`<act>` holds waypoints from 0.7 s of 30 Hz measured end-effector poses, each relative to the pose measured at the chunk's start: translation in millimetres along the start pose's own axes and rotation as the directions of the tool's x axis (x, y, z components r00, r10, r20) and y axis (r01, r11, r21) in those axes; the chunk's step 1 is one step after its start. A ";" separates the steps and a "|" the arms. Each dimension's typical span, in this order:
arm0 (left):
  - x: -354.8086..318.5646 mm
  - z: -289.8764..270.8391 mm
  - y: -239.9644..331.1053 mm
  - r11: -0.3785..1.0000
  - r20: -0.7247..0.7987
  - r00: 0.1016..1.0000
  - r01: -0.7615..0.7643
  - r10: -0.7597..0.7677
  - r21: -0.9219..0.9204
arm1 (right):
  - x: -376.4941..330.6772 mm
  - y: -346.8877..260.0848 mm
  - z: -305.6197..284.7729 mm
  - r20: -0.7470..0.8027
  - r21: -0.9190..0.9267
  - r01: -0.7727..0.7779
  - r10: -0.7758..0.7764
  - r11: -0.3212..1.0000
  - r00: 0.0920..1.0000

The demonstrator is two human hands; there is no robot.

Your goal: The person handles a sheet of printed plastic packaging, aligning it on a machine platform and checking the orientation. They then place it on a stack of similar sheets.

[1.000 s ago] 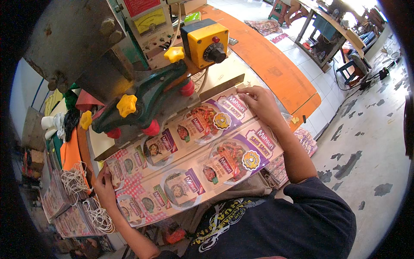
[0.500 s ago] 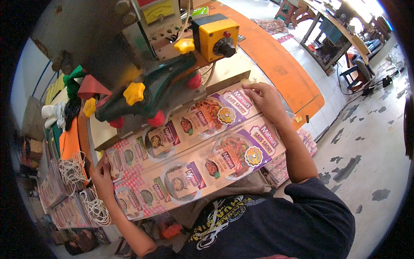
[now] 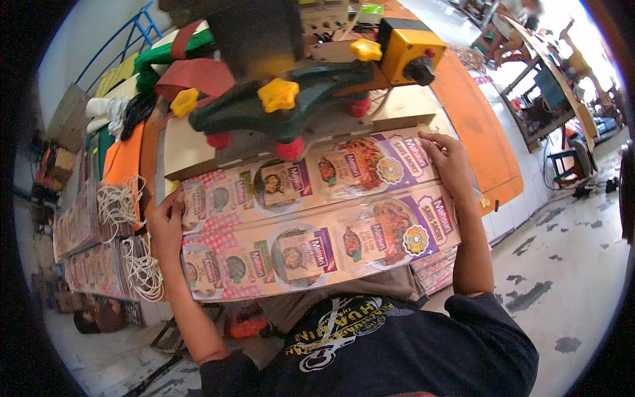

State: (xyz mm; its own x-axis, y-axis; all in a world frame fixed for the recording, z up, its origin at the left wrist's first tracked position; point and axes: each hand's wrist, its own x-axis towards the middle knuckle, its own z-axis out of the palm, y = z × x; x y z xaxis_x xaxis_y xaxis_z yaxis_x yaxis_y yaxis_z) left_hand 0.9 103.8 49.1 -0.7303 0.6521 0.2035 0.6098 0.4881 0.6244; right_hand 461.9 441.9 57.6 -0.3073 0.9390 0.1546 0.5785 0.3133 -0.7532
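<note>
A wide printed plastic sheet (image 3: 324, 221) with two matching rows of food pictures lies tilted in front of me, a long crease or seam between the rows. My left hand (image 3: 167, 221) grips its left edge, thumb and fingers closed near the far corner. At the far right corner my right hand (image 3: 450, 159) pinches the edge between thumb and fingers. The sheet's far edge lies against the metal bar (image 3: 403, 120) of a machine. Over that bar stands a dark green bracket (image 3: 245, 112) with yellow star knobs (image 3: 278, 96) and red round feet (image 3: 289, 149).
A yellow control box (image 3: 411, 53) with a black dial sits on the machine's right. The orange tabletop (image 3: 479, 126) extends beyond it. Left are bundled printed sheets (image 3: 99, 271) and white cords (image 3: 142, 268). More printed sheets (image 3: 440, 272) lie under the right side. A person works far right.
My view has turned and shifted, so the machine and sheet sit further right and look more level. Both hands keep their hold on the sheet's edges.
</note>
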 end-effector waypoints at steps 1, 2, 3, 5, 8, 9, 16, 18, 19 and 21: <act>-0.4 -1.7 -1.1 1.000 0.004 1.000 -0.016 0.016 0.018 | 1.4 1.9 -0.4 0.019 -0.043 0.035 -0.034 0.998 0.999; -0.4 -3.8 -1.6 0.999 0.006 1.000 -0.030 0.029 0.039 | 1.1 2.4 -0.3 0.020 0.005 0.036 -0.036 0.999 0.999; -0.5 -3.3 5.4 0.996 -0.003 0.998 -0.062 0.062 0.070 | -1.0 2.2 -0.1 0.025 0.056 0.034 -0.035 0.998 0.999; -0.5 -2.8 0.2 0.996 -0.008 1.000 -0.006 0.007 0.087 | -1.0 4.1 -1.4 0.066 0.120 -0.014 0.006 0.993 0.998; -0.7 -2.2 8.1 0.997 0.015 0.998 0.054 -0.055 0.061 | -1.1 2.6 -1.7 0.073 0.096 0.002 -0.009 0.995 0.997; -2.3 -5.1 9.4 0.994 0.015 0.999 0.051 -0.052 0.093 | -2.1 1.7 -0.6 0.078 0.106 0.004 -0.013 0.994 0.997; -8.9 -12.2 8.0 0.999 0.007 1.000 0.030 -0.030 0.025 | 9.8 30.9 -3.8 0.138 0.189 0.036 -0.063 0.981 0.988; -10.8 -13.4 17.5 1.000 0.050 0.999 0.002 -0.002 -0.011 | 8.3 38.0 -14.1 0.184 0.165 -0.002 -0.028 0.986 0.983; -14.0 -21.3 24.1 0.984 0.124 0.987 0.119 -0.103 -0.131 | 9.6 38.2 -16.2 0.168 0.185 0.006 -0.037 0.983 0.985; -17.3 -20.9 -10.0 0.993 0.064 0.998 0.013 -0.005 -0.120 | -1.4 35.0 -26.1 0.143 0.192 -0.013 -0.015 0.981 0.990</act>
State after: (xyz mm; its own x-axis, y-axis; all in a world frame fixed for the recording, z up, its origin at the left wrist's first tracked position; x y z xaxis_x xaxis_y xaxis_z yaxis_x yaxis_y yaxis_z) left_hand 1.0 75.5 55.1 -0.7122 0.6855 0.1511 0.5588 0.4233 0.7131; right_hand 502.3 455.3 47.7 -0.4213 0.9040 0.0728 0.4268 0.2685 -0.8636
